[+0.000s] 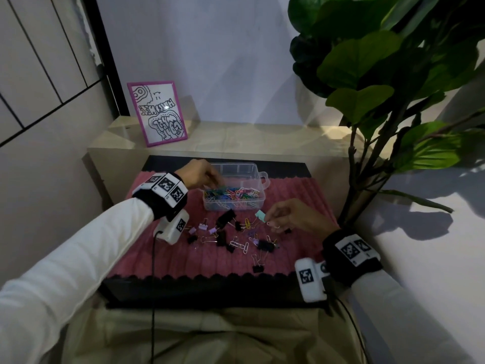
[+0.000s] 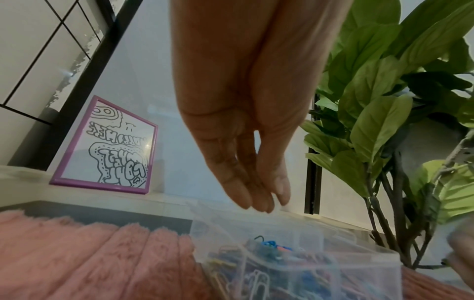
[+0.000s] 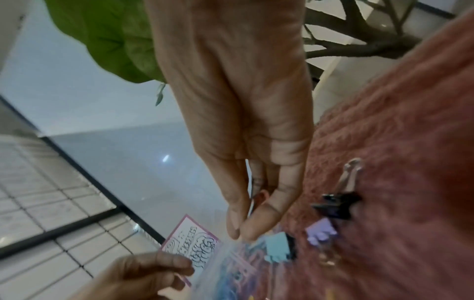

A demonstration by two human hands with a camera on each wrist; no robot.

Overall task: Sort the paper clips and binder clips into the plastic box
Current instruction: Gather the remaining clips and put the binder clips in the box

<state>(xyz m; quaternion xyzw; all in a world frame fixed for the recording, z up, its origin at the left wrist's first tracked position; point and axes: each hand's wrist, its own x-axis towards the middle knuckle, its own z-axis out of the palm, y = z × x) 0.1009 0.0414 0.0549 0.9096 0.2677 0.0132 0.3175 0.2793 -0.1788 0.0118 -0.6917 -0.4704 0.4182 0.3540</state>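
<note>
A clear plastic box (image 1: 258, 177) stands at the back of the pink mat; its front compartment is heaped with coloured paper clips (image 1: 231, 194). My left hand (image 1: 213, 181) hovers over the box's left end with fingers straight and pointing down (image 2: 266, 201), and nothing shows between them. My right hand (image 1: 271, 223) is just in front of the box, its thumb and forefinger (image 3: 239, 231) pinching a thin wire paper clip (image 3: 252, 194). A teal binder clip (image 1: 259, 215) lies right by those fingertips. Black binder clips (image 1: 225, 219), purple ones (image 1: 203, 226) and loose paper clips (image 1: 242, 245) are scattered across the mat.
The fuzzy pink mat (image 1: 183, 258) covers a black table. Behind it runs a beige ledge with a purple-framed drawing (image 1: 157, 114). A large leafy plant (image 1: 380, 74) rises at the right, its stem close to my right wrist. The box's rear compartments look empty.
</note>
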